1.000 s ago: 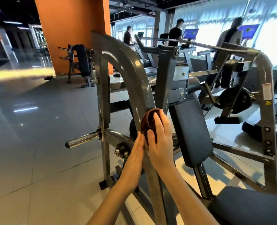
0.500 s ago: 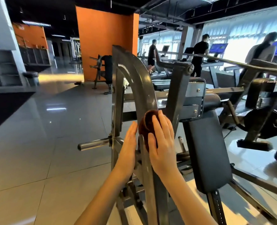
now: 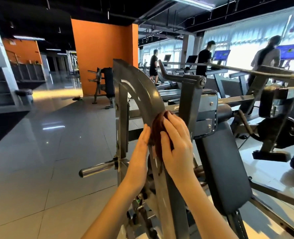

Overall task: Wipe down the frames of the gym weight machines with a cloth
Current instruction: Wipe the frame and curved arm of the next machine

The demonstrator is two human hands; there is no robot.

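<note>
Right hand point(image 3: 176, 147), grip flat and fingers straight, presses the brown cloth point(image 3: 157, 135) onto the curved frame point(image 3: 142, 94) to wipe it; left hand point(image 3: 140, 150) lies flat alongside, likely steadying.

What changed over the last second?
Right hand and left hand slid the cloth up the curved frame bar. Same as before: right hand presses the cloth flat on the bar, left hand lies flat against its side; nothing let go.
</note>
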